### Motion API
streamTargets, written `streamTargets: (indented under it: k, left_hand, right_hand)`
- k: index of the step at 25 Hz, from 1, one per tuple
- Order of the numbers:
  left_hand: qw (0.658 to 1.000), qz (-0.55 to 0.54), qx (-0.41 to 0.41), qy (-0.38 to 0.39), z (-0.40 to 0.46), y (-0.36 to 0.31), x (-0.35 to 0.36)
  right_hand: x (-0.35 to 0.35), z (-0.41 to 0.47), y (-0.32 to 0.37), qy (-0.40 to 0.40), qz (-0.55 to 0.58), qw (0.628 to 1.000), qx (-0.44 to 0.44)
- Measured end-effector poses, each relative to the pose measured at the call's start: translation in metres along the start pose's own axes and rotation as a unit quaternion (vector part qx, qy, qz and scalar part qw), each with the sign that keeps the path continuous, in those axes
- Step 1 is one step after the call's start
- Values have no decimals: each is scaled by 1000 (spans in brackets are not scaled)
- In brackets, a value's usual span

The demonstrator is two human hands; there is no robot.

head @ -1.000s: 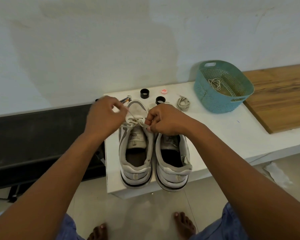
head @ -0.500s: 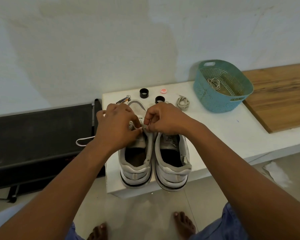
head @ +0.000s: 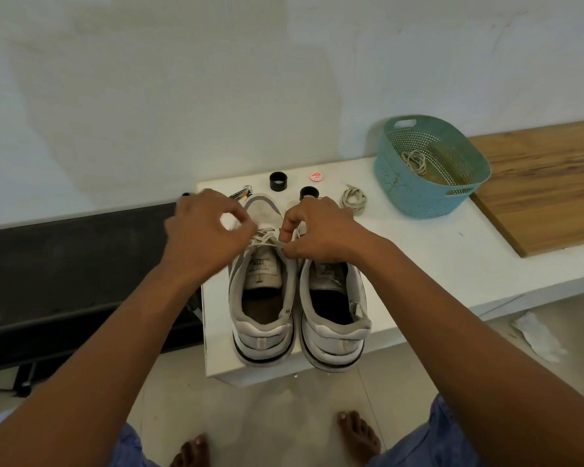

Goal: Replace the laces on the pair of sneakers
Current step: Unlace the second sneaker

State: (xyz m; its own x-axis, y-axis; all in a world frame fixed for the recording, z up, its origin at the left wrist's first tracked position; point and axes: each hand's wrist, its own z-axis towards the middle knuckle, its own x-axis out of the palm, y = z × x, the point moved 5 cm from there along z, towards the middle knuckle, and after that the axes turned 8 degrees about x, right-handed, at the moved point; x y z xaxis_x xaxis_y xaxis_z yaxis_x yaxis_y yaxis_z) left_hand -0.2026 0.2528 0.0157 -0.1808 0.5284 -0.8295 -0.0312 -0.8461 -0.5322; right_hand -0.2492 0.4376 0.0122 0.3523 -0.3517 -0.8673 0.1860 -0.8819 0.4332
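Since half a second ago the left hand point(head: 204, 232) has drawn back toward nine o'clock, away from the right, and blurs with motion; its thumb and forefinger are curled together, seemingly pinching an end of the pale lace point(head: 263, 238), though blur hides the contact. At three o'clock of it, the right hand point(head: 321, 230) pinches the lace at the top eyelets of the left sneaker point(head: 262, 299), fingers curled, thumb pointing down.

Both sneakers stand side by side, touching, heels toward the person, at the near edge of a white table point(head: 418, 264). Only the left one shows lace; the right sneaker point(head: 334, 315) has its upper half hidden under the right hand.

Farther out, at twelve o'clock of the hands, lie two black rings point(head: 278, 181), a small red-and-white cap point(head: 316, 176) and a metal clip point(head: 241, 193). At one o'clock a coiled lace point(head: 353, 199) rests on the table, and beyond it a teal basket point(head: 418, 193) holds another coil. A wooden board point(head: 547, 183) lies at three o'clock of the basket.
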Motion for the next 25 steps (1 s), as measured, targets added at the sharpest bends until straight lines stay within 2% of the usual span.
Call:
streamTargets:
  k: [2, 4, 6, 8, 10, 11, 13, 15, 18, 20, 23, 25]
  left_hand:
    - [993, 72, 61, 69, -2, -11, 15]
    - [985, 122, 77, 98, -2, -14, 25]
    - [993, 76, 61, 68, -1, -10, 22]
    - [1000, 2, -7, -13, 1, 0, 3]
    - [991, 17, -99, -87, 0, 12, -21]
    - [984, 55, -136, -97, -1, 18, -28]
    - [979, 117, -163, -37, -2, 26, -29]
    - [982, 124, -134, 44, -5, 23, -16]
    - [992, 110, -50, 43, -3, 6, -2]
    - [990, 122, -28, 60, -1, -1, 4]
    - [990, 44, -52, 125, 0, 4, 11]
    - [989, -12, -68, 134, 2, 7, 9]
  right_hand:
    - [0, 1, 0, -6, -2, 1000, 2]
    - [0, 1, -2, -7, 3, 1000, 9]
    - [-1, 0, -3, -3, 8, 1000, 11]
    - [-2, 0, -3, -1, 6, 1000, 8]
    - [-3, -1, -2, -3, 1, 1000, 8]
    - [-4, -2, -2, -4, -2, 1000, 8]
    - [-4, -3, -2, -1, -3, 1000, 9]
    - [-3, -4, -1, 6, -6, 1000, 7]
    - [0, -2, 0, 3, -10, 1000, -1]
    - [4, 0, 1, -19, 5, 1000, -21]
    - [16, 0, 13, -61, 10, 997, -54]
    - [26, -3, 22, -99, -36, 992, -66]
